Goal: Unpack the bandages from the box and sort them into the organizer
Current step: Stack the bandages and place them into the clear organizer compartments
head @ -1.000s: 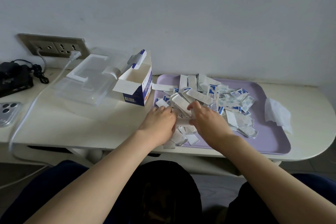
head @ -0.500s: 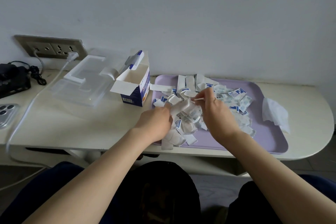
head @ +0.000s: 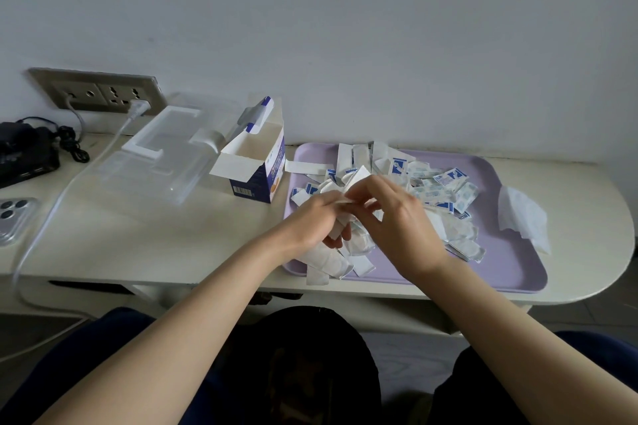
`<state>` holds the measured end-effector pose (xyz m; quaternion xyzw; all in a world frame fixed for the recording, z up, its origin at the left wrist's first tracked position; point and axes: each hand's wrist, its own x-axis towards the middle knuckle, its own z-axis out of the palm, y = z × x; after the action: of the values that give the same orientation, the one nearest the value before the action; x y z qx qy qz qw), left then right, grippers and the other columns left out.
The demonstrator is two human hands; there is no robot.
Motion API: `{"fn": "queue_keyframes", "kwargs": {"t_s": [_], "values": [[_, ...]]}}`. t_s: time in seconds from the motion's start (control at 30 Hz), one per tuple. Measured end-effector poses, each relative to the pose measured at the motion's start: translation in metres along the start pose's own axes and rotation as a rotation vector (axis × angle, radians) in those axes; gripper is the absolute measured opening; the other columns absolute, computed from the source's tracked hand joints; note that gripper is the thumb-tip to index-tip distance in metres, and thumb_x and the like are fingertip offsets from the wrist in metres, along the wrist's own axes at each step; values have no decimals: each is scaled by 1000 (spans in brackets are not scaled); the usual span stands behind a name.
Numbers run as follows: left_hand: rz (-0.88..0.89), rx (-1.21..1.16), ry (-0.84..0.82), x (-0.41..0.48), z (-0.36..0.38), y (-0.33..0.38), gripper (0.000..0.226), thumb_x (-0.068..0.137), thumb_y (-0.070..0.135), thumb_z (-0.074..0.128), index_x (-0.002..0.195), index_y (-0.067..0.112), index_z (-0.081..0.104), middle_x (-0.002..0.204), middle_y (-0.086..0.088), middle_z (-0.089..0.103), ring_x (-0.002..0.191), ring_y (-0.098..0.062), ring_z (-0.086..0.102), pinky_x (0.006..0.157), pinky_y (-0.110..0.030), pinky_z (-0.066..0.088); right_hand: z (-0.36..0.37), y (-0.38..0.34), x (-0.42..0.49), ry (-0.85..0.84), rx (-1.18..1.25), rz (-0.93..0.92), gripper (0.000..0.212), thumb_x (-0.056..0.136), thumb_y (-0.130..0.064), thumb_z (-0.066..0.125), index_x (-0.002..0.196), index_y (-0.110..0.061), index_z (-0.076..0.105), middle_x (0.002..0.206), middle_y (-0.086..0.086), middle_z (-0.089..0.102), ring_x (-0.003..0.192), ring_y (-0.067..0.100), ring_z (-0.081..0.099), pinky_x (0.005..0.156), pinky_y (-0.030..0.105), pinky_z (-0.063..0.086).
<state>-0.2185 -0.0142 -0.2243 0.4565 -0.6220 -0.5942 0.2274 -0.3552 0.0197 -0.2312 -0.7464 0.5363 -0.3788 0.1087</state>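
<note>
Left hand (head: 310,221) is gripping a bunch (head: 337,236) of wrapped bandages just above the tray (head: 511,266), while the right hand (head: 404,224) is pinching one strip (head: 357,178) at the top of it. To do this well, I'd say, the person should be drawing like sizes out one at a time and keeping the bunch over the tray, so any that slip land there. The loose bandages (head: 435,183) are lying heaped on the tray. The box (head: 262,176) is standing open just beside it, with the clear organizer (head: 165,155) beyond that. Everything is sitting on a pale table (head: 172,235) against a plain wall, along with a tissue (head: 521,217), a phone (head: 13,221) and a plugged-in cable (head: 51,214).
</note>
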Motion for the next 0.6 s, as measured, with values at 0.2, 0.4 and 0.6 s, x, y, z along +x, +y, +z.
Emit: {"fn": "queue_keyframes", "kwargs": {"t_s": [0.2,0.4,0.6], "values": [[-38,-143,1,-3,-6,6,37,101,23,30,86,10,61,66,-1,62,61,-16,54,57,-22,46,1,-6,-5,-119,115,64,31,87,-3,59,116,-8,48,100,-7,65,97,7,57,78,25,45],[34,-267,53,-3,-11,5,21,100,27,43,93,12,56,76,1,68,66,-14,61,66,-26,50,3,-6,-10,-179,103,-2,57,89,4,36,143,-10,24,131,1,56,108,21,55,84,23,41],[28,-98,-22,-6,-5,5,17,101,13,39,105,6,54,79,-1,60,67,-13,59,71,-27,50,1,-4,-9,-217,115,36,61,85,-6,26,145,-15,18,143,7,43,113,18,51,93,17,40]]}}
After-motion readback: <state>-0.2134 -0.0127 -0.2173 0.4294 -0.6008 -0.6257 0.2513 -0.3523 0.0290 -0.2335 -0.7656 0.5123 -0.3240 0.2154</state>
